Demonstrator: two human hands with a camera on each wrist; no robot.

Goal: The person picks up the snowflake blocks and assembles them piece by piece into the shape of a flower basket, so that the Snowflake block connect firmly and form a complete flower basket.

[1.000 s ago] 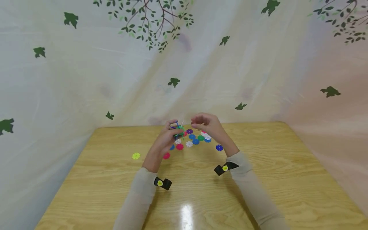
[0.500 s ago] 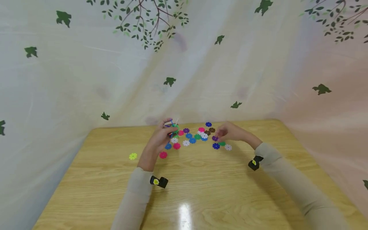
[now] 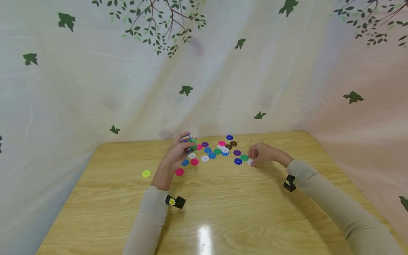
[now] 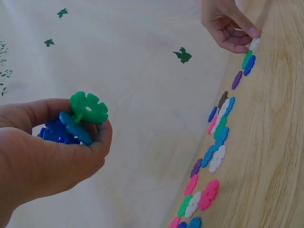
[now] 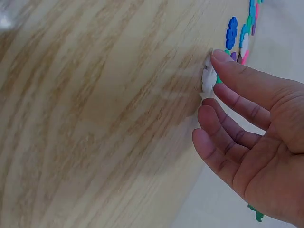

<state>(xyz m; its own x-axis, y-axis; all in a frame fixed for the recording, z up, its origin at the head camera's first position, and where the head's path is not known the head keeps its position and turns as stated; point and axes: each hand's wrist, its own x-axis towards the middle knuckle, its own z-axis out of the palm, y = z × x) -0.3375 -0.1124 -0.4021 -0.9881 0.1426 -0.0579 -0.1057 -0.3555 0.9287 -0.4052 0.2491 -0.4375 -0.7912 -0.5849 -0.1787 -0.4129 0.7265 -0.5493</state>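
My left hand (image 3: 175, 152) is raised above the table's far side and grips a cluster of joined plastic snowflake discs. In the left wrist view a green disc (image 4: 89, 108) tops the cluster, over a blue disc (image 4: 76, 127) and a darker blue one; the fingers hide part of it. My right hand (image 3: 266, 153) is low over the table at the right end of the scattered discs. Its thumb and forefinger pinch the edge of a white snowflake disc (image 5: 208, 78). Close beside lie a green disc (image 3: 244, 157) and a dark blue disc (image 3: 238, 161).
Several loose discs in pink, white, blue, purple and brown lie across the far part of the wooden table (image 3: 204, 198). A yellow disc (image 3: 146, 174) sits apart on the left. A printed cloth (image 3: 143, 78) hangs behind the table's far edge.
My right hand has gone from beside the left hand to the right and down to the white disc. The left hand keeps its grip on the cluster. The head view has shifted slightly.
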